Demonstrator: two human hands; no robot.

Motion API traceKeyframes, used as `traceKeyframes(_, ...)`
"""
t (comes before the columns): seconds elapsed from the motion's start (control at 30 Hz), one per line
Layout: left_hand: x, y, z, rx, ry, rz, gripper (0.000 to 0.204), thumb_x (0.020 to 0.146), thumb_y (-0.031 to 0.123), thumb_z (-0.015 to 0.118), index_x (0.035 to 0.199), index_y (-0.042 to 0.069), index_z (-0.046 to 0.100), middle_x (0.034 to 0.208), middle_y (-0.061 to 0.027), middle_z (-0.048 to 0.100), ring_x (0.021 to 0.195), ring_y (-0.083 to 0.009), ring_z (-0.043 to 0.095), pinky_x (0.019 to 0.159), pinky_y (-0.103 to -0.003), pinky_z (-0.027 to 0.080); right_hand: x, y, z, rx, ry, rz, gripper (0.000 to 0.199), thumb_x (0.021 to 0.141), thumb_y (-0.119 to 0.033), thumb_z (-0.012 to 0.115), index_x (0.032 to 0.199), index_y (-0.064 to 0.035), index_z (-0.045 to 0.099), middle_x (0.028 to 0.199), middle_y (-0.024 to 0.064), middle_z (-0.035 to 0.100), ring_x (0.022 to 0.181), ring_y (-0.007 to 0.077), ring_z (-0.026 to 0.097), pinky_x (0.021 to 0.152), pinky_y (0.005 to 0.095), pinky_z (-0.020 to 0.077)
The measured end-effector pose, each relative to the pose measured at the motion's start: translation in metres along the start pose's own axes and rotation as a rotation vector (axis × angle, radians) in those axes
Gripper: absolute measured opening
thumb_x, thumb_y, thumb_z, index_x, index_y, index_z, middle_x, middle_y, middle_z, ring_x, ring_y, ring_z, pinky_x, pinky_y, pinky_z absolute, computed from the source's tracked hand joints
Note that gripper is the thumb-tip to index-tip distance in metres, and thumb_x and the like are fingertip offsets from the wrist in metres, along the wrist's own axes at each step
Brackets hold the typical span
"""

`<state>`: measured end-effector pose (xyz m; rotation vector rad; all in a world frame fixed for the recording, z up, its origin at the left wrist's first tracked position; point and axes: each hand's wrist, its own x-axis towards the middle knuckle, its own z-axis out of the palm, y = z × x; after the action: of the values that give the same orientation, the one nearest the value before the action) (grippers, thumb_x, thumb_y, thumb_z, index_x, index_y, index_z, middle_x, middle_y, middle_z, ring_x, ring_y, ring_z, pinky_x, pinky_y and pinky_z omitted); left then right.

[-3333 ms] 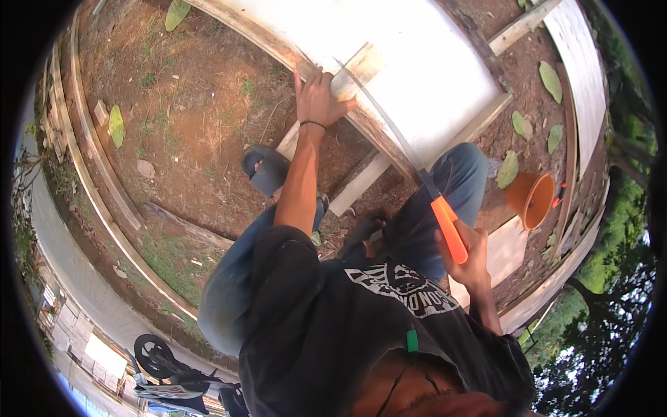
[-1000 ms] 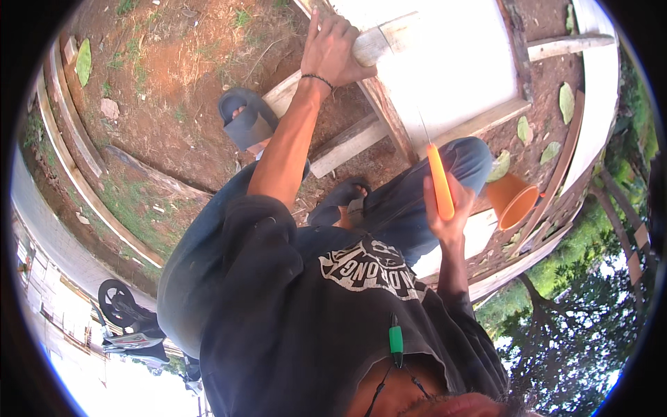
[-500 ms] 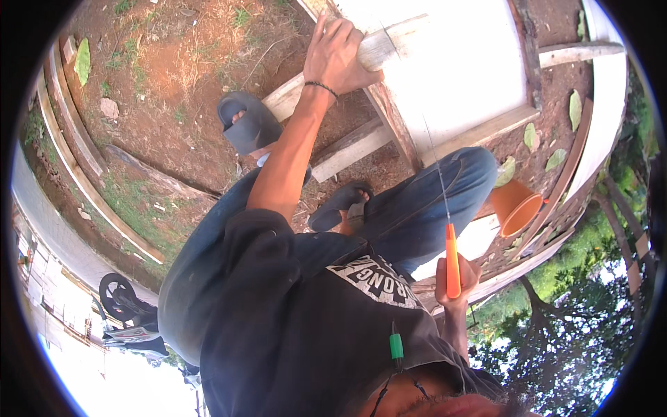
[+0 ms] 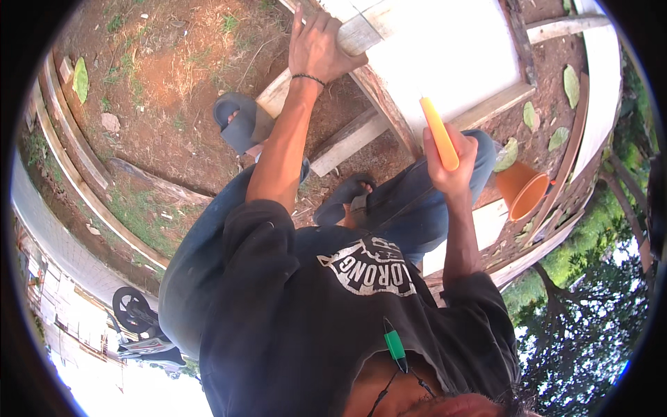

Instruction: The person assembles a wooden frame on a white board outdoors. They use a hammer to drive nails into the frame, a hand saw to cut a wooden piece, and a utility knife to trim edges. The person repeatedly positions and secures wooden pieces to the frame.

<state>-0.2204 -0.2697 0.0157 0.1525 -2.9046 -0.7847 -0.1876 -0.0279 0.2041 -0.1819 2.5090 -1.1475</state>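
My left hand point(image 4: 318, 48), with a dark bracelet at the wrist, grips a short length of wood point(image 4: 360, 38) near its end, thumb on one side and fingers on the other. That wood lies over a wooden frame with a bright white panel point(image 4: 445, 52). A thin dark line crosses it; I cannot tell whether this is blade or mark. My right hand point(image 4: 451, 160) is closed round the orange handle of a handsaw point(image 4: 439, 135), beside my bent knee. Its thin blade, seen edge-on in the earlier frame, is lost in the white glare now.
An orange bucket point(image 4: 522, 191) lies tipped right of my knee. Long timber strips point(image 4: 104, 198) lie on the soil at left. Wooden pieces point(image 4: 351, 142) stretch under the frame near my sandalled feet. A motorcycle point(image 4: 142, 326) stands at lower left.
My right hand has pushed the saw forward, up the picture, from beside my hip to the frame's near edge. My left hand keeps its grip on the wood; the view has shifted slightly.
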Motion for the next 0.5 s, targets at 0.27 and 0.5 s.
traceKeyframes(0.27,-0.014,0.008,-0.008,0.056,-0.058,0.066,0.077,0.056,0.058,0.090,0.108,0.003,0.075,0.123,-0.0123,0.067,0.129,-0.0269,0.055,0.128,-0.053,0.018,-0.129,-0.019,-0.062,-0.110,-0.111,0.068,0.017,0.086,0.002,0.066,0.072,-0.0001,0.058,0.052,0.0075,0.049,0.040,0.0191,0.050,0.044,0.0324,0.0348)
traceKeyframes(0.5,-0.007,0.008,-0.007,0.055,-0.021,0.075,0.077,0.058,0.059,0.088,0.108,0.003,0.073,0.118,-0.0103,0.066,0.126,-0.0257,0.056,0.126,-0.055,0.020,0.006,-0.021,0.033,-0.019,0.005,-0.084,0.027,0.092,-0.007,0.071,0.071,-0.0002,0.055,0.053,0.0067,0.047,0.046,0.0101,0.039,0.045,0.0300,0.0328)
